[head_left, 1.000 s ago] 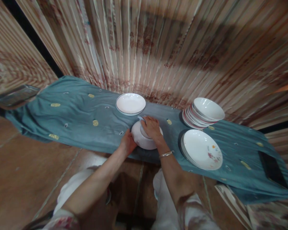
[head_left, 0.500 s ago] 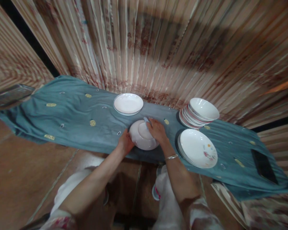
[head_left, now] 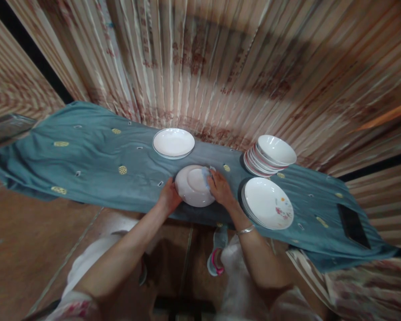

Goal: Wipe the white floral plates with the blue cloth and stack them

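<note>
— Fingers of the left hand [head_left: 169, 196]?
— Curled on the bowl's [head_left: 193, 185] near-left rim; right hand [head_left: 220, 188] presses a cloth [head_left: 205, 175] on its upturned base.
— Around the bowl?
— Plate [head_left: 173, 142] behind, stacked plates [head_left: 268, 203] just right, bowl stack [head_left: 270, 155] beyond, all on the worktop [head_left: 87, 165].

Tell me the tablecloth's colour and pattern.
Teal tablecloth with small yellow pineapple-like motifs; head view.

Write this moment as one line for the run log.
left hand: holds plate edge | right hand: presses small cloth on plate | nearby: bowl stack, plate stack
</note>
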The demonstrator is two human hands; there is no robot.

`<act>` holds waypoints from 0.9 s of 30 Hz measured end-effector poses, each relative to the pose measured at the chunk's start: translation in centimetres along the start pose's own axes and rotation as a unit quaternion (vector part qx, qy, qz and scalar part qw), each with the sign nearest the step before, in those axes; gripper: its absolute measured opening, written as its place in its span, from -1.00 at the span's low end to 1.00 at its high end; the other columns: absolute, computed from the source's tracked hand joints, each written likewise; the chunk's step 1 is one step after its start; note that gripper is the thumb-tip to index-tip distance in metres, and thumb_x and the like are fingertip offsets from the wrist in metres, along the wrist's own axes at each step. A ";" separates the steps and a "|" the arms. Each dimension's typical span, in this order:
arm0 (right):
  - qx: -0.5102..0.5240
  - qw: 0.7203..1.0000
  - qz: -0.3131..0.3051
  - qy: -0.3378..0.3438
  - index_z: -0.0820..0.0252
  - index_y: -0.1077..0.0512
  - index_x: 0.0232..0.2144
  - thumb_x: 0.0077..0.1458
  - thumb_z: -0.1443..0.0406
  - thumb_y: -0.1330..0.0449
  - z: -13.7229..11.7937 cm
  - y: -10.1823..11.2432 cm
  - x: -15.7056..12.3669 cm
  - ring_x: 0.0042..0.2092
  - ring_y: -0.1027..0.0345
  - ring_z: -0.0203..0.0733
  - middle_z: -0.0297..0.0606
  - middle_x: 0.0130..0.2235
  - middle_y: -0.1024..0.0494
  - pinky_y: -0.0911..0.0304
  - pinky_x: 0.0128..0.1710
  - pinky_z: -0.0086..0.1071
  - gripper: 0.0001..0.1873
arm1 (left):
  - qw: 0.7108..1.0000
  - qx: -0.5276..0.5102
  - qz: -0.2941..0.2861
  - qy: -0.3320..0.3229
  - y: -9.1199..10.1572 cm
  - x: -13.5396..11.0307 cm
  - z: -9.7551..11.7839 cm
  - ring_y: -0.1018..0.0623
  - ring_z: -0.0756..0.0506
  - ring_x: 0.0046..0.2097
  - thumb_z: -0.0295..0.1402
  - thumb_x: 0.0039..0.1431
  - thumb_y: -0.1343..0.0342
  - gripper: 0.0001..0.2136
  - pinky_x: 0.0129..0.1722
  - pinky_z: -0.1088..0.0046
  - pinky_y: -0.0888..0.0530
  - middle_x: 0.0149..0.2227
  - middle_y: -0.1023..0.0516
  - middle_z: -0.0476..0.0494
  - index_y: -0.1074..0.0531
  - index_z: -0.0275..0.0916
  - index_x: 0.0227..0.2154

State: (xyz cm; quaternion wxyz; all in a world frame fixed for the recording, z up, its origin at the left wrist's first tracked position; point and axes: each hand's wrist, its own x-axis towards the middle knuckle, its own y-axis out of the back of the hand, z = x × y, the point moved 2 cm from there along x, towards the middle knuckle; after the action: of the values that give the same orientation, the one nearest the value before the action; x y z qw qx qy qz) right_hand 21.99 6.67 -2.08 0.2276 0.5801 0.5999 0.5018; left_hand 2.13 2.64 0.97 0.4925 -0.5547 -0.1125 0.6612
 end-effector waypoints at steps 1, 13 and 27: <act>0.003 1.000 0.006 -0.002 0.36 -0.30 0.23 0.37 0.25 0.07 0.0 -0.1 -0.3 0.23 -0.33 0.05 0.21 0.18 -0.45 -0.27 0.21 0.07 -0.51 | 1.000 0.001 0.002 0.000 0.0 0.0 0.0 -0.67 -0.21 -0.20 -0.26 0.44 0.24 -0.55 -0.12 0.26 -0.59 -0.29 -0.68 -0.29 -0.39 -0.42 0.14; 0.094 0.993 0.015 -0.075 0.32 -0.07 0.37 0.39 0.12 0.14 -2.2 -0.4 -5.0 0.44 0.08 0.08 0.14 0.38 -0.15 -0.03 0.34 0.19 -0.38 | 1.000 0.022 -0.012 -0.012 0.2 0.2 -0.1 -0.67 -0.19 -0.22 -0.26 0.44 0.26 -0.54 -0.09 0.28 -0.58 -0.29 -0.69 -0.29 -0.40 -0.45 0.12; 0.059 0.997 0.026 0.030 0.20 0.23 0.44 0.40 0.21 0.11 -5.6 -0.6 -8.5 0.48 0.38 0.08 0.05 0.48 0.26 0.08 0.37 0.17 -0.32 | 1.000 0.015 -0.025 -0.009 0.3 0.7 -0.2 -0.66 -0.25 -0.11 -0.23 0.43 0.23 -0.50 -0.04 0.20 -0.57 -0.17 -0.68 -0.36 -0.36 -0.46 0.20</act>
State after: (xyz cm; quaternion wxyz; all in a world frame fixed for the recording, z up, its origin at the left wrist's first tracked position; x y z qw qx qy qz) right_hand 18.79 -3.01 -2.98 0.1616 0.5925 0.6201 0.4882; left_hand 2.18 2.95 0.22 0.5157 -0.5383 -0.1212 0.6555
